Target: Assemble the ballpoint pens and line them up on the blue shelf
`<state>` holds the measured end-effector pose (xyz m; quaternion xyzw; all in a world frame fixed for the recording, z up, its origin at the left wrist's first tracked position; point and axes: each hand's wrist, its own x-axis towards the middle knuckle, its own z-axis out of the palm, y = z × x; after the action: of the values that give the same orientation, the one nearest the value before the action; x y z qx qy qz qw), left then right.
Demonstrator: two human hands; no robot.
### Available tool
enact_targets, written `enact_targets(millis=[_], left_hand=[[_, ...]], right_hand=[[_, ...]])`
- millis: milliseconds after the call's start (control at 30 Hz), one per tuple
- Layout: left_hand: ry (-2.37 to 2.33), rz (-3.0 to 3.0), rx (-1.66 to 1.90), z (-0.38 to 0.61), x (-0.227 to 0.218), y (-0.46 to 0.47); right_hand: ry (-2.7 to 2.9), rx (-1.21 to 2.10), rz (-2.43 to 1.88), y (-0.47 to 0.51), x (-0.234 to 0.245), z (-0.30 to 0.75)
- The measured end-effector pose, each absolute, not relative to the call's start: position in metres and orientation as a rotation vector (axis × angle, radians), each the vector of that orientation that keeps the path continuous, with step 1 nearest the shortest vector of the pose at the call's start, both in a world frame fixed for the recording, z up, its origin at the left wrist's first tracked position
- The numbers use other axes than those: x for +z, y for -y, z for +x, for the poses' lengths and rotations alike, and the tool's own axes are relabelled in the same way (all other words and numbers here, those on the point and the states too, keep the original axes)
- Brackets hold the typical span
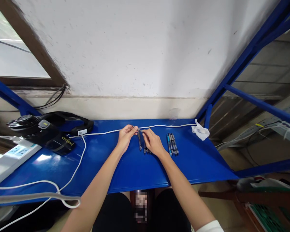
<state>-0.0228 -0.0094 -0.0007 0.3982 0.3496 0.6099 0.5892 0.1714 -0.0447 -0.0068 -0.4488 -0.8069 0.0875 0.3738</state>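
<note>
- A slim, dark, pen-like piece (141, 130) is up off the table, between the person's two hands; from where I stand it is too small to tell its parts.
- The left hand (125, 138) pinches one end between thumb and fingers, and the right hand (154, 142) pinches the other. Light, level fingertips should serve best; twisting the ends out of line might bend something so thin.
- Just below, a dark, slender pen (139, 141) lies on the glossy blue tabletop (135, 175). Keeping the wrists high would avoid nudging it.
- More dark pen ends (145, 150) show partly under the right hand, so that palm wants care.
- Well to the right, a neat row of dark pens (174, 144) lies beside a bright blue pen (169, 144).
- Behind the hands runs a thin white cable (159, 126), best left untouched.
</note>
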Motion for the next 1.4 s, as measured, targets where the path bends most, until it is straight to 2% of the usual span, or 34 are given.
enact_targets(millis=[200,1400], left_hand=[[-0.789,0.962,1.364,-0.022,0.002,0.012],[-1.037,1.052,1.456,-0.015,0.000,0.012]], right_hand=[[2.024,0.313,-1.203,0.044,-0.008,0.172],[1.954,0.219,-1.259,0.038,-0.020,0.175]])
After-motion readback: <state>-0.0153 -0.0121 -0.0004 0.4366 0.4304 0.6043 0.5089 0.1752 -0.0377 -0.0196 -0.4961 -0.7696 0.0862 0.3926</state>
